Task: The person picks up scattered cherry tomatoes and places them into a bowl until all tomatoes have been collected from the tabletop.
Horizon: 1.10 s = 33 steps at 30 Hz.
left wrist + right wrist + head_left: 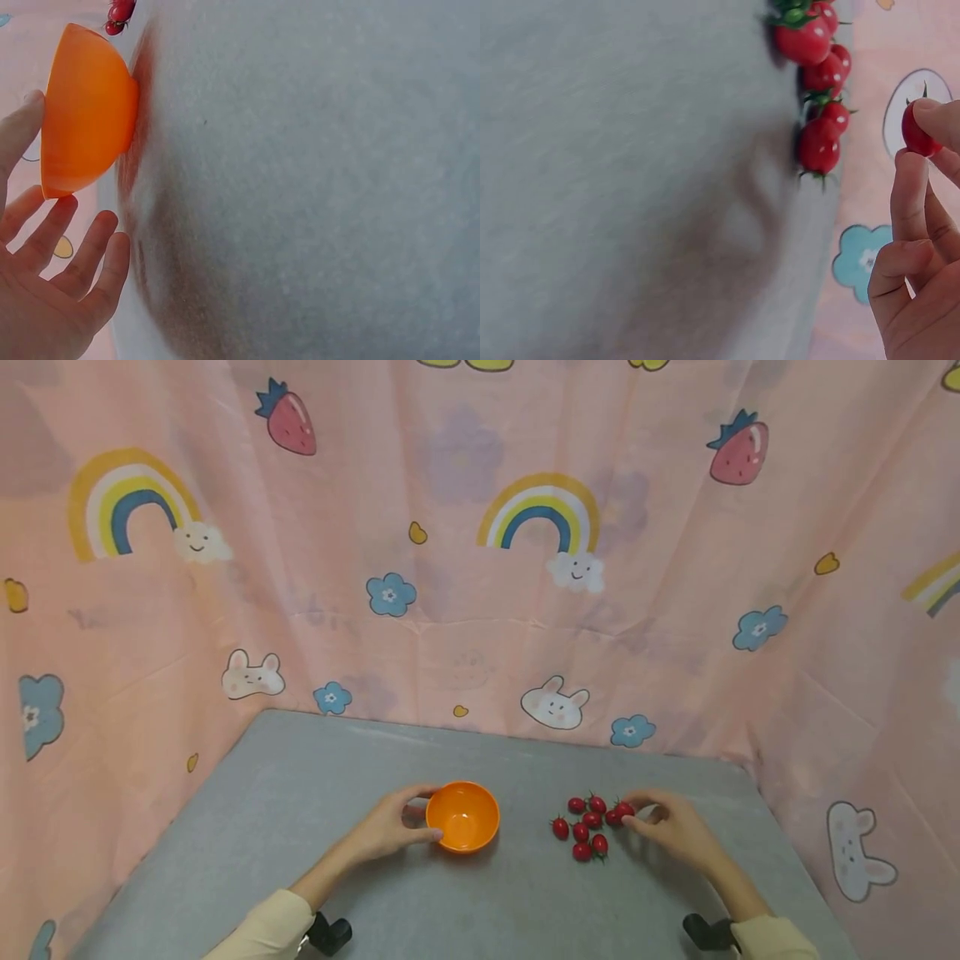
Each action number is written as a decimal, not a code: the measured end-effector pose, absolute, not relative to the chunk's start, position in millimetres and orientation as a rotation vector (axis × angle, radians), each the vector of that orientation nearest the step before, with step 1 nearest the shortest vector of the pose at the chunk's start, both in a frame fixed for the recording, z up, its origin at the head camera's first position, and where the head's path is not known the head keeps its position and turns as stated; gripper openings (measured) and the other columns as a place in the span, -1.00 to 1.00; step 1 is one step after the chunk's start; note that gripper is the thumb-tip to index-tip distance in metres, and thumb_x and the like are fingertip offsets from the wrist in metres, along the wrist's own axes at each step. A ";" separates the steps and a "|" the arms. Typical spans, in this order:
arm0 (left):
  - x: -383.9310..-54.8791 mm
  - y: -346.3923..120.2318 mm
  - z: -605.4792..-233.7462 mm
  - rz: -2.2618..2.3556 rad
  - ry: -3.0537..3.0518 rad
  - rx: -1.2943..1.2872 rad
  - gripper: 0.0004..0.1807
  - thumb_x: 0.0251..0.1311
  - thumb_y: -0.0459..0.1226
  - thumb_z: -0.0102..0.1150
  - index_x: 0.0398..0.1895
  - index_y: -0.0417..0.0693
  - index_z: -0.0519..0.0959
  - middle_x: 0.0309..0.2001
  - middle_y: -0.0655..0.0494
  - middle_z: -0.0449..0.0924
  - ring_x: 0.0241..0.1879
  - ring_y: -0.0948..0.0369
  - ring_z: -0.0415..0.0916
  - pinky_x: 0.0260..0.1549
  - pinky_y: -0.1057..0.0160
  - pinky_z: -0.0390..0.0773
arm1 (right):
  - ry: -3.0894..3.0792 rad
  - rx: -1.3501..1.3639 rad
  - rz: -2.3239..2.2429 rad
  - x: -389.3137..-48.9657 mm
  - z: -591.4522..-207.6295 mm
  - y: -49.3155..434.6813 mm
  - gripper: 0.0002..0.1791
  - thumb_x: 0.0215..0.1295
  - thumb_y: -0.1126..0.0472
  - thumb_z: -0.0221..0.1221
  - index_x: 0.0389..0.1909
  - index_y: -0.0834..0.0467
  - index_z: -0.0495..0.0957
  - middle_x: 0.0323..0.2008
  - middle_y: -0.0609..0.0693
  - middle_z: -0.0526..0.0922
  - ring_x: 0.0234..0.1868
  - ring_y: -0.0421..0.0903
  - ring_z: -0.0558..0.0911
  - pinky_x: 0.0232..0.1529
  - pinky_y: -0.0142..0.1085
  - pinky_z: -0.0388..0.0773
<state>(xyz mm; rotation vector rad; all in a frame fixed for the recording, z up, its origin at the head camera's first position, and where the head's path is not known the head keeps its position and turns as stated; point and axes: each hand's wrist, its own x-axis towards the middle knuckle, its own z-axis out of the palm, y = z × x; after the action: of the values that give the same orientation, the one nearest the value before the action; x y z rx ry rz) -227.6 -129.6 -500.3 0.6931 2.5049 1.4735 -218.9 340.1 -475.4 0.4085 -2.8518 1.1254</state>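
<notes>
Item 1: bowl (462, 839), orange, qty 1. Upright, opening up, on grey table (525, 902), approx. ctr., L of tomatoes.

Item 2: L hand (390, 822). At L side of bowl, holding it: thumb at near rim, fingertips at far side. L wrist view: fingers spread apart, last two clear of bowl.

Item 3: R hand (671, 827). Thumb & fingertip clamped on one tomato; other fingers bent.

Item 4: held tomato (917, 131), red, w/ green stem. R wrist view: up off table, apart fr. the rest; head view: at R end of group.

Item 5: loose tomatoes (581, 832), small, red, qty 8, w/ some green stems visible. Loose cluster on table betw. bowl & R hand, several touching or nearly so.

Item 6: curtain (375, 485), pink, w/ rainbows, strawberries, rabbits, flowers; behind table & both sides.

Item 7: sleeves (266, 927), pale yellow, qty 2.
</notes>
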 end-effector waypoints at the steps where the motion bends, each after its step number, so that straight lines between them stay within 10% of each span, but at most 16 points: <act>1: -228.0 -129.4 -500.5 1.472 2.501 0.689 -0.27 0.18 -0.14 0.49 0.39 -0.12 0.43 0.29 -0.12 0.47 0.06 -0.07 0.57 -0.03 0.02 0.64 | -2.852 0.413 1.119 -219.8 -473.4 338.2 -0.72 0.26 0.20 0.43 -0.04 0.16 0.69 -0.17 0.00 0.70 -0.42 -0.11 0.58 -0.45 -0.31 0.56; 33: -227.2 -128.1 -500.5 1.472 2.521 0.679 -0.29 0.16 -0.17 0.51 0.35 -0.15 0.45 0.26 -0.13 0.49 0.03 -0.07 0.58 -0.06 0.03 0.66 | -2.753 0.630 1.298 -245.6 -466.3 249.4 -0.75 0.27 0.23 0.42 -0.04 0.06 0.69 -0.19 -0.09 0.69 -0.43 -0.08 0.59 -0.46 -0.29 0.60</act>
<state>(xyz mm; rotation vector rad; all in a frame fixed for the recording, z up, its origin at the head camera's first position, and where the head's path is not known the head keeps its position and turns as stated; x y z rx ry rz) -227.2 -128.1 -500.5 0.6792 2.5214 1.4717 -245.6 249.4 -466.3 0.6304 -2.7531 1.2983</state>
